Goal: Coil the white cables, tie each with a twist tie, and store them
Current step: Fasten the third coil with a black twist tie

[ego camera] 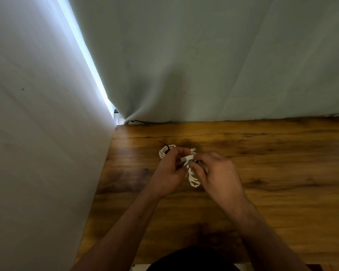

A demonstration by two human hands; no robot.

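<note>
White cable (194,179), coiled, is gripped by the left hand (169,171) and right hand (220,171), close together, in the middle of the frame. Just behind, a second coil (163,153) is seen tied with a black tie (167,147) on the table (282,153). Tying this one and storing both seem left.

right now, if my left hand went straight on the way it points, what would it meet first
Likely the tied coil lying just beyond the left hand, though it may pass above; depth is unclear.
</note>
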